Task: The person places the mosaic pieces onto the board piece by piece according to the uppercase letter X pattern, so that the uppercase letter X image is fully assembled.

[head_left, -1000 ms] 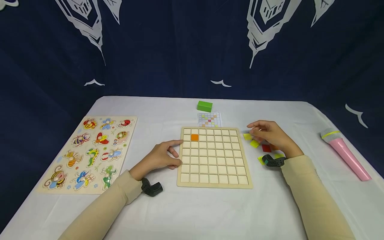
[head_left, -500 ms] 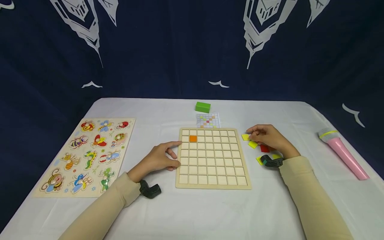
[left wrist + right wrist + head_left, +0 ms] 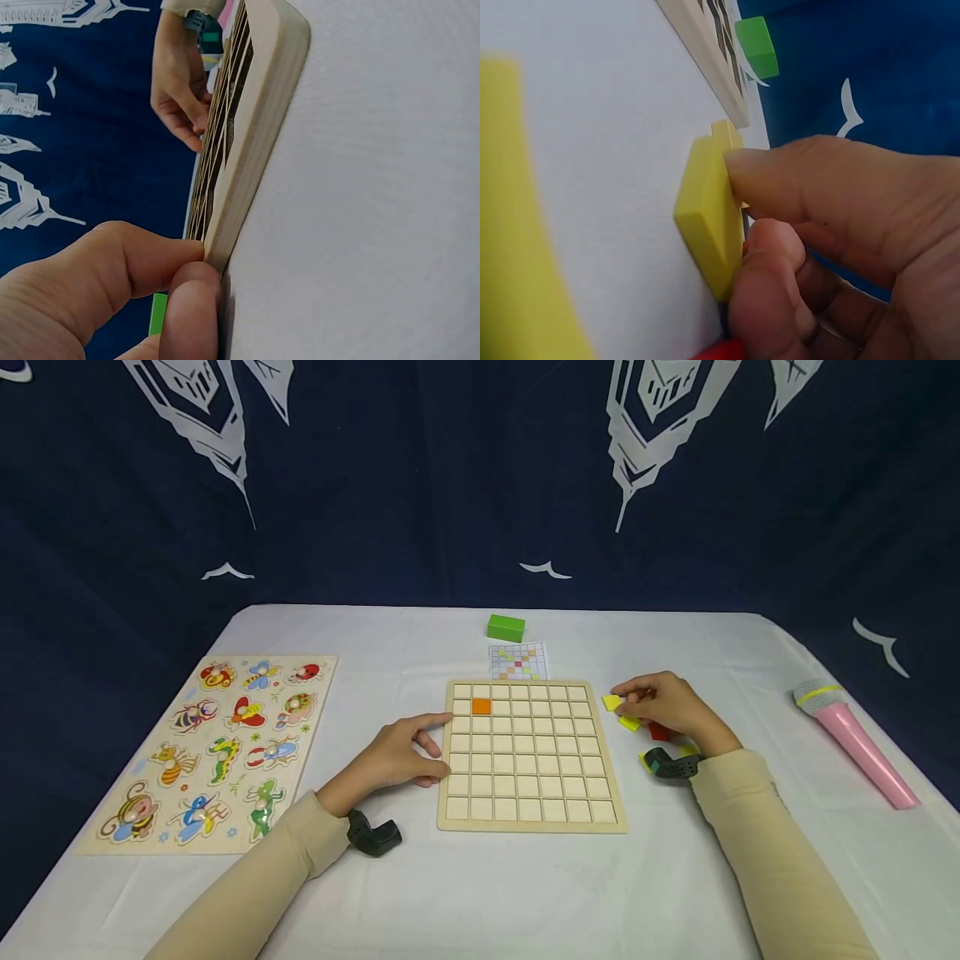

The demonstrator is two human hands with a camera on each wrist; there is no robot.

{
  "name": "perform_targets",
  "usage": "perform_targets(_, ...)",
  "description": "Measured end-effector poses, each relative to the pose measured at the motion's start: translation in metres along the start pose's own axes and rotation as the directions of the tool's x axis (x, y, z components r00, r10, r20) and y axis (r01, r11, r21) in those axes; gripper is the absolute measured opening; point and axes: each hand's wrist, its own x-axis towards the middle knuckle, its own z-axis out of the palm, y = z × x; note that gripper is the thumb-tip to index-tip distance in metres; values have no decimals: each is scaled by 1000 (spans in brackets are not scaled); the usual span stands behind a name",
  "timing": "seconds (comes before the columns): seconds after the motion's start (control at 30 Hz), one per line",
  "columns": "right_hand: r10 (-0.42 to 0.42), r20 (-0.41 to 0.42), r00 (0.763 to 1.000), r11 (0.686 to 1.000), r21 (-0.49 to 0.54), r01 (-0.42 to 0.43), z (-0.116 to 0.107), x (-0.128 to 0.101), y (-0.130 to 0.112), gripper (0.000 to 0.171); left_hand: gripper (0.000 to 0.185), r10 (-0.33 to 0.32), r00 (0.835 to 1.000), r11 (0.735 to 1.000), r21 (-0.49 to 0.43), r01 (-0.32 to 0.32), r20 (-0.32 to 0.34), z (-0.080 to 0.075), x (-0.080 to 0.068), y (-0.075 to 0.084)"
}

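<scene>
A wooden grid board [image 3: 531, 755] lies at the centre of the frame on the white table [image 3: 525, 885], with a single orange tile [image 3: 482, 706] seated in a cell near its upper-left corner. The left hand [image 3: 401, 756] is held against the board's left edge; in the left wrist view its fingers [image 3: 191, 300] are pressed to the rim, bent at the tips but closed round nothing. To the right of the board, the right hand [image 3: 663, 703] is set among loose yellow and red tiles, and a yellow tile [image 3: 709, 217] is pinched between thumb and fingertip, tilted up on edge with its lower corner on or close to the cloth. A second yellow tile [image 3: 612, 702] lies at the fingertips; a red tile [image 3: 658, 732] is partly hidden under the palm. A pattern card [image 3: 518, 662] and a green block [image 3: 506, 627] sit above the board, an insect puzzle [image 3: 217, 747] at the left, a pink microphone [image 3: 855, 742] at the right. Risks, as judged: the pinch covers only one edge of the thin tile, so it could slip or flip if lifted. Neighbouring tiles could be dragged by the palm. The board could slide if the left-hand pressure eases.
</scene>
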Motion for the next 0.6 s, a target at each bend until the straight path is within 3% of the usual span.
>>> perform_targets(0.6,-65,-62,996,989,-138,56,1,-1,-4,26,85,8,1000,1000,-3,-8,4,-1,0,0)
